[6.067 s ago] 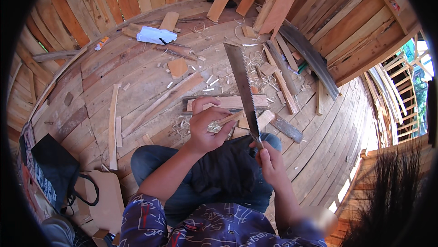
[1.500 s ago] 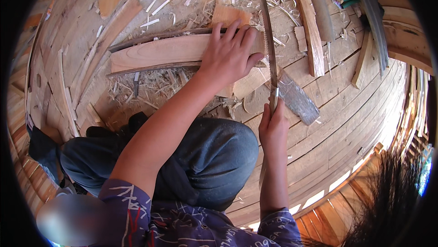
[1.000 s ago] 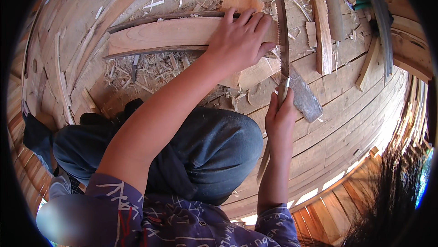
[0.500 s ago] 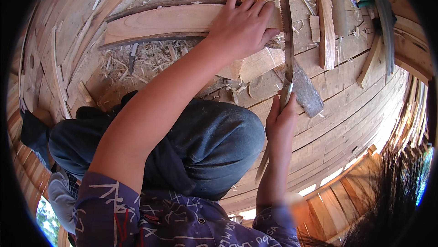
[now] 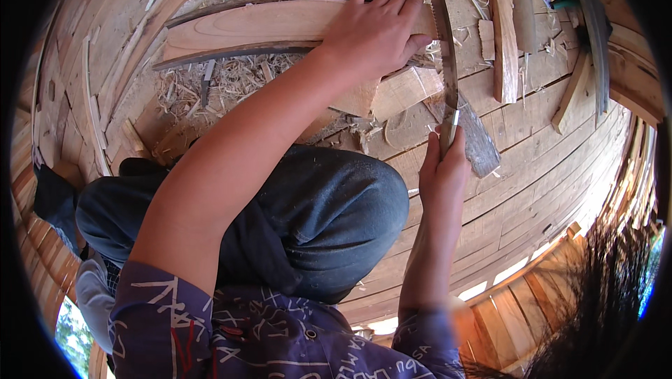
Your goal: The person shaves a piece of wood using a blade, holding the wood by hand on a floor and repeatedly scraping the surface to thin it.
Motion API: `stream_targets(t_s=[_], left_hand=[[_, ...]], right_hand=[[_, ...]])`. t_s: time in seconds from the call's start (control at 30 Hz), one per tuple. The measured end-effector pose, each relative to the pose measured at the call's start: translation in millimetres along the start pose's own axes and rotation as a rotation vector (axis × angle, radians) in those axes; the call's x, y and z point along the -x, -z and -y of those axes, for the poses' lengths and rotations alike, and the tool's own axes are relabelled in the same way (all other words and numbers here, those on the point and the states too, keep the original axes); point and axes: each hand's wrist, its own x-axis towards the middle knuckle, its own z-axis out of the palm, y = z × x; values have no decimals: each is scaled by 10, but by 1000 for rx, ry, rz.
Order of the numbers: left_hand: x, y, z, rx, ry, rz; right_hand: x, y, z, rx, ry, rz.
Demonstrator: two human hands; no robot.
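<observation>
A long pale wooden board [image 5: 252, 23] with dark edges lies crosswise at the far side of the floor. My left hand [image 5: 378, 32] grips it near its right end, its fingers hooked over the far edge and the thumb pointing right. In my right hand [image 5: 446, 158] is the handle of a handsaw [image 5: 442, 29], fingers closed around it. The saw's long toothed blade points away from me and runs across the board's right end, teeth toward the left. Whether the blade has cut into the wood cannot be made out.
Under the board's right part lies a pale wood block [image 5: 406, 92]. A grey weathered piece of wood [image 5: 478, 142] sits beside the saw handle. Curled shavings [image 5: 185, 88] cover the planks around the board. Several loose strips, one a long batten [image 5: 505, 36], lie at the far right.
My right hand and the saw have moved away from me and a little right, with the handle swung slightly right. My left hand keeps its grip on the board.
</observation>
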Motion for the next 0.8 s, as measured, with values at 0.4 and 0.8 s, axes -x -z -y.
stream_targets(t_s=[0.4, 0.8], left_hand=[[-6, 0, 17, 23, -5, 36], [-14, -78, 33, -14, -37, -145]], right_hand=[[-188, -42, 2, -18, -19, 5], [-350, -126, -4, -55, 75, 0]])
